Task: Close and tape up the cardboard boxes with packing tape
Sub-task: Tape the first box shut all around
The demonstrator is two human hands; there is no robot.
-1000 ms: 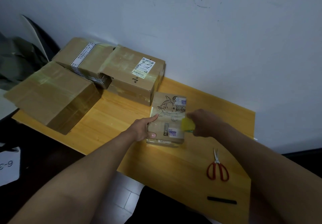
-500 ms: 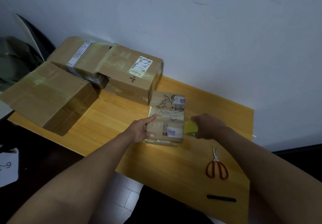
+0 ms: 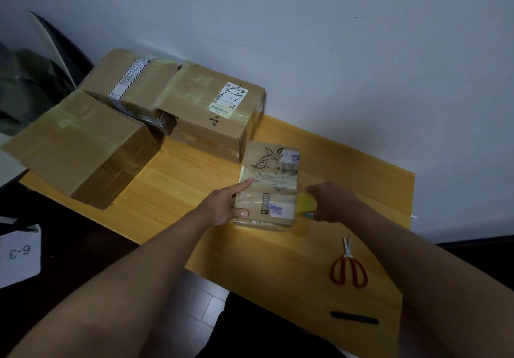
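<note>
My left hand [image 3: 222,206] still lies flat against the small box [image 3: 271,185] near the desk's [image 3: 178,188] back edge. My right hand [image 3: 331,202] still grips the yellow tape roll [image 3: 306,203], now lower beside the box.

left hand [image 3: 222,207] steadying small printed box [image 3: 271,182], right hand [image 3: 331,203] gripping yellow tape roll [image 3: 306,203] beside it

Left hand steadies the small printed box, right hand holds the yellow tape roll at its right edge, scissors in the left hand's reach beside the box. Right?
Not quite. The head view shows the red-handled scissors lying on the table near the right forearm, away from the left hand. The small printed box, right hand and yellow tape roll are as stated.
</note>
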